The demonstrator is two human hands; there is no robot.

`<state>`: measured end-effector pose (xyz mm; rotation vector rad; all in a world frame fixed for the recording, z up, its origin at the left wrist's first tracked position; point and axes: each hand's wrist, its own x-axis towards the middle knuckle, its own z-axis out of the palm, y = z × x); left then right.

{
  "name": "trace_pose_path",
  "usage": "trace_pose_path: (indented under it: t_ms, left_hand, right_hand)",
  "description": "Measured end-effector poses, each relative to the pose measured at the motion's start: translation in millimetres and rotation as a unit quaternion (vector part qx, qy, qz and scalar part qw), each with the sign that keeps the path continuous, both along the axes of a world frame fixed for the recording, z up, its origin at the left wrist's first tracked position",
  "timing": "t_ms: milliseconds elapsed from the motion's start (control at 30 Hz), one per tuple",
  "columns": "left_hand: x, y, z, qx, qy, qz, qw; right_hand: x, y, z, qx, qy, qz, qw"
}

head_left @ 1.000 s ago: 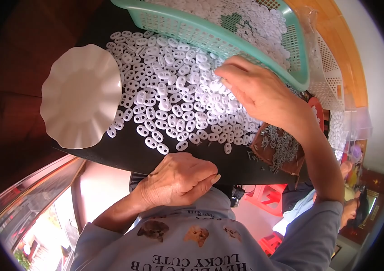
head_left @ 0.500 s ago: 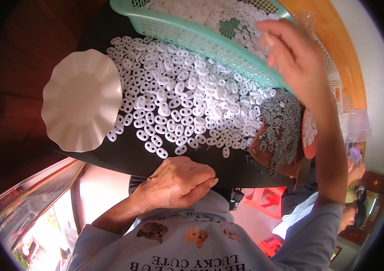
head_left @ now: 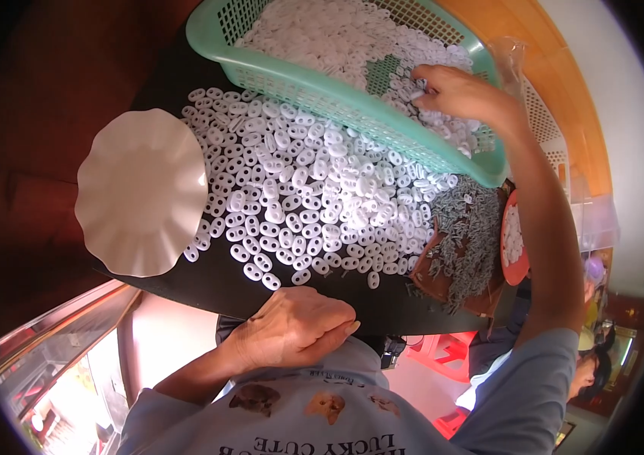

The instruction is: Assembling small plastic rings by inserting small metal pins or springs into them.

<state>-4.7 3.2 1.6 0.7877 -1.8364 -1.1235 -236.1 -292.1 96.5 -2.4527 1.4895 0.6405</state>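
Note:
My right hand [head_left: 454,92] reaches into the green plastic basket [head_left: 284,82], with its thumb and forefinger apart at the small white plastic pieces [head_left: 314,34] inside. No piece shows between these fingertips; the other fingers are partly hidden. Close to the near table edge, my left hand [head_left: 295,327] is closed in a loose fist. Whatever its fingers may hold is out of sight. In front of it spread many white oval plastic pieces [head_left: 310,216], each with two holes, lying flat or heaped on the dark table [head_left: 382,303].
On the left stands a cream plate [head_left: 140,193] with a wavy rim. Small grey screw-like parts [head_left: 464,235] lie on a brown tray [head_left: 432,274] at right. Beside them is an orange-red dish [head_left: 515,269] of white pieces. A red stool [head_left: 443,356] and another person [head_left: 583,375] appear beyond.
My right hand has come down from above the basket into its white pieces. My left hand stays closed by the table edge. The whole view has shifted slightly.

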Motion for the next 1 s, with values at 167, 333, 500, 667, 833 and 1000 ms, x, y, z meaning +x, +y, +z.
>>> trace_pose_path:
  t_ms: [167,333,500,667,833,1000]
  left_hand:
    - [2.9,-3.1,4.3,0.014,-0.03,-0.025,0.999]
    - [4.0,-4.7,4.1,0.016,-0.017,-0.022,0.999]
    - [4.3,-4.8,2.9,0.021,-0.02,-0.026,0.999]
    - [2.7,-6.4,4.1,0.012,-0.015,-0.029,0.999]
    - [2.7,-4.7,-0.6,0.01,0.007,-0.011,1.0]
    - [2.9,-5.5,2.3,0.015,-0.003,-0.023,1.0]
  right_hand:
    - [0.8,-28.6,-29.0,-0.033,-0.118,-0.011,0.992]
    - [-3.5,-39.0,-31.3,-0.086,-0.195,-0.043,0.976]
    - [-7.1,-50.7,-29.1,-0.072,-0.145,-0.074,0.984]
    - [-19.4,-63.1,-52.6,-0.199,-0.088,0.117,0.969]
    - [2.5,-48.9,-45.3,-0.105,-0.167,0.044,0.979]
    - [-5.8,-44.2,-42.3,-0.112,-0.209,-0.001,0.972]
